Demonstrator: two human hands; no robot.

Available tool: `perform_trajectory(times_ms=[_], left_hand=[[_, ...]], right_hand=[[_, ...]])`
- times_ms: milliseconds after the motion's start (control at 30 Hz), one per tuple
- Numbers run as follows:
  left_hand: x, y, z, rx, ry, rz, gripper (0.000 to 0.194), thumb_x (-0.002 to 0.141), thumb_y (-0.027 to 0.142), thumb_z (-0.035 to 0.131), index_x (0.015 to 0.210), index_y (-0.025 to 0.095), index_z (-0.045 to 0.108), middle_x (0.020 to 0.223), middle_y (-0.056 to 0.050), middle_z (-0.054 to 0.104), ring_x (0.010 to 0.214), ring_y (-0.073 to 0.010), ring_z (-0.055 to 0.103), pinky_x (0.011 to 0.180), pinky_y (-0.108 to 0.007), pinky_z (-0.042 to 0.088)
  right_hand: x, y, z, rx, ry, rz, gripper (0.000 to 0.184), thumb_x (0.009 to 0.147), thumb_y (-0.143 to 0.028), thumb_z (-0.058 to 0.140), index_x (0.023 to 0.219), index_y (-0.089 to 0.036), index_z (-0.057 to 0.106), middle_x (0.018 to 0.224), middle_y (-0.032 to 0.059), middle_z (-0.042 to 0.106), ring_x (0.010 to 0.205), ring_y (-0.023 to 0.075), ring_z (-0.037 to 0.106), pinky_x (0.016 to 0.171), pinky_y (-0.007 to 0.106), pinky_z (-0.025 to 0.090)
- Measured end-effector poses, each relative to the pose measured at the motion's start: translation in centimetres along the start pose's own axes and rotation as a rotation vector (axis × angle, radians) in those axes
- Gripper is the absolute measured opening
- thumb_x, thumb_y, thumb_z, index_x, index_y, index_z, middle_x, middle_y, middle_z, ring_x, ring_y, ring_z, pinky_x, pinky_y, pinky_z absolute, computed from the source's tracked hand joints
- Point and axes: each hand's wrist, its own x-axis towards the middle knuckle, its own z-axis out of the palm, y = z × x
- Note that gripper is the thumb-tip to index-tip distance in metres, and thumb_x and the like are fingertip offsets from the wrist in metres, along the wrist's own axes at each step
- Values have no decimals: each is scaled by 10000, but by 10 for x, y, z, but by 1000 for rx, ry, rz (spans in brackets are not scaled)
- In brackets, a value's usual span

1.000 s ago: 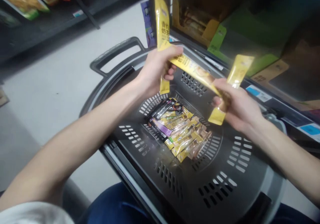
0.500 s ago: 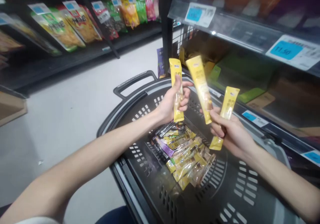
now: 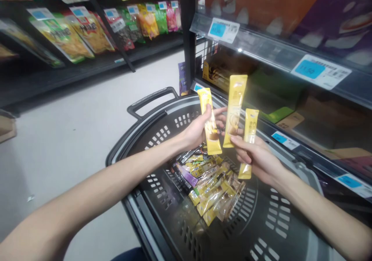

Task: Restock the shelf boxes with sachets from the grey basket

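My left hand (image 3: 200, 128) grips one yellow stick sachet (image 3: 209, 121), thumb across its front, over the far part of a dark basket. To its right, my right hand (image 3: 257, 154) holds two more: a yellow sachet (image 3: 236, 106) pinched upright between thumb and fingers, and another yellow sachet (image 3: 250, 127) that passes behind the thumb, its lower end showing below. The fingers of my left hand come close to the middle sachet; I cannot tell if they touch it. Beneath both hands, a pile of stick sachets (image 3: 212, 191), mostly yellow with a purple one (image 3: 187, 175), lies on the basket floor.
The shopping basket (image 3: 139, 224) has slotted walls and a handle (image 3: 154, 100) at its far rim. On the right stands a shelf with price tags (image 3: 321, 71) and boxes. Bagged snacks (image 3: 65, 32) fill a shelf at the upper left, beyond the pale floor (image 3: 58, 144).
The middle sachet has turned from leaning left to nearly upright. The left sachet now tilts more, its lower end further right. The view has shifted slightly.
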Motion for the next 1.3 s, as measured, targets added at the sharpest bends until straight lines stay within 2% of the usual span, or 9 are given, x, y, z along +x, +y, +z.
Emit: perform_trajectory(times_ms=[167,267,400,600,733,833,1000,1200,1300], left_hand=[[-4,2,8,63,-44,-102,601,990,629,431,1304,165,651,1103,-142,747,871,-203,706,693,-283,548],[-5,-1,11,84,-2,-109,464,1010,488,492,1267,138,657,1035,-144,764,769,-185,712,630,-265,529],[-4,-5,12,32,63,-95,298,1021,301,502,1144,98,682,964,-137,774,780,-176,732,749,-313,594],[-6,-3,13,-9,142,-134,251,1016,279,527,1066,86,681,968,-134,779,758,-163,738,743,-310,613],[-8,-2,19,-21,161,-227,218,970,229,604,1086,67,693,1021,-166,782,746,-179,741,700,-332,629],[-8,-4,21,-6,183,-272,250,940,222,650,1120,55,699,1023,-182,781,758,-193,745,688,-340,634],[-9,-6,21,-14,149,-314,284,915,238,681,1131,56,713,1059,-193,775,785,-217,754,692,-364,639],[-12,-9,19,63,113,-328,302,906,270,696,1128,67,730,966,-178,782,735,-212,746,689,-353,622],[-12,-11,16,116,87,-329,327,900,318,709,1120,77,733,989,-181,778,759,-226,749,696,-359,616]], right_hand=[[0,5,0,-65,-9,65,438,801,-414,845,1080,-190,593,416,-109,404,413,59,248,465,198,226],[-1,6,2,-92,-31,62,424,797,-400,844,1076,-178,616,413,-108,404,408,56,256,466,196,231],[-2,5,4,-92,37,30,354,805,-401,823,1033,-191,653,510,-72,521,409,58,340,452,199,256],[4,4,-2,97,280,-9,209,873,-412,715,917,-214,664,797,-4,668,585,117,594,523,239,498],[6,5,-2,86,211,-94,210,832,-377,799,921,-202,723,894,26,716,730,137,660,671,264,573],[7,5,-3,58,170,-160,237,802,-386,843,893,-192,742,895,37,740,730,139,670,700,277,568],[11,4,-11,15,248,-209,298,738,-380,904,889,-187,734,809,4,719,662,97,620,605,222,495],[14,9,-15,96,261,-242,434,647,-312,967,812,-189,586,785,-43,680,599,51,559,486,154,401],[15,9,-15,69,254,-219,438,623,-308,979,768,-177,587,788,-41,685,612,41,557,503,133,451]])
